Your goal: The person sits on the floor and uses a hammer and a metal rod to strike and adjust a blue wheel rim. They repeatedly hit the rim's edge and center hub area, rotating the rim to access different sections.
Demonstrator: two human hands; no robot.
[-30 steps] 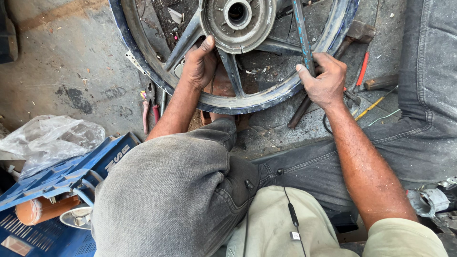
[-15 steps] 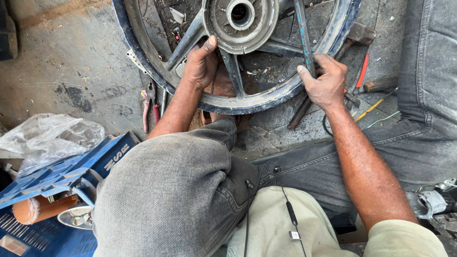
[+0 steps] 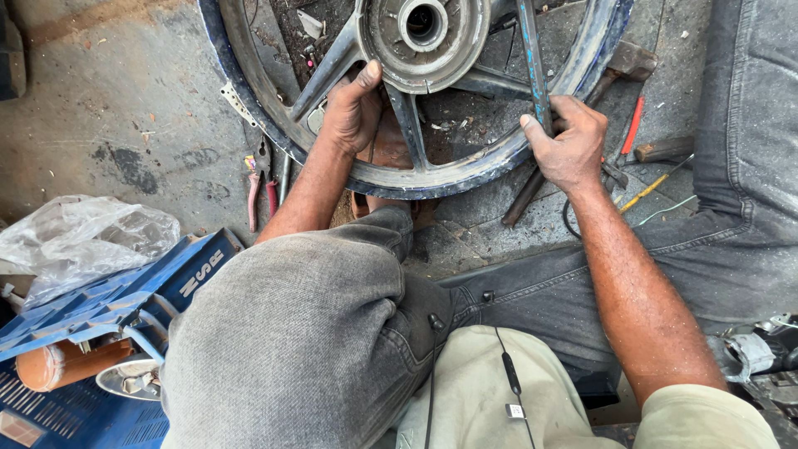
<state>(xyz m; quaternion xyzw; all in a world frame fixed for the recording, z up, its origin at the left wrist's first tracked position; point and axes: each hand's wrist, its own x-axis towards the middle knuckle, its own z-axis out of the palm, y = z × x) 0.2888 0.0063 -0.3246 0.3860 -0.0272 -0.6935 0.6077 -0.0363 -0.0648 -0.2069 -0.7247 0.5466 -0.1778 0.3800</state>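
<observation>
Head view: an alloy motorcycle wheel [image 3: 499, 162] lies flat on the concrete floor [image 3: 125, 108], directly ahead of the seated person's raised knee. The left hand [image 3: 353, 108] rests on a spoke [image 3: 328, 66] beside the hub [image 3: 422, 33], thumb extended toward the hub; its fingers curl down behind the spoke, so whether they clench it cannot be told. The right hand [image 3: 569, 145] is closed around another spoke [image 3: 532, 58] close to the rim, fingers wrapped and clenched.

Pink-handled pliers [image 3: 259, 183] lie on the floor just outside the rim on the left. On the right, a red-handled screwdriver [image 3: 632, 125], a yellow-handled tool [image 3: 648, 189] and a hammer [image 3: 619, 66] lie near the rim. A blue crate [image 3: 108, 291] and a clear plastic bag [image 3: 79, 241] sit at lower left.

Judgement on handling: the two-point hold looks suited to steadying or turning the wheel. Keep both hands on spokes rather than the rim edge, apply even pressure, and keep the wheel flat so that the hub stays level. Keep the rim clear of the loose tools alongside it.
</observation>
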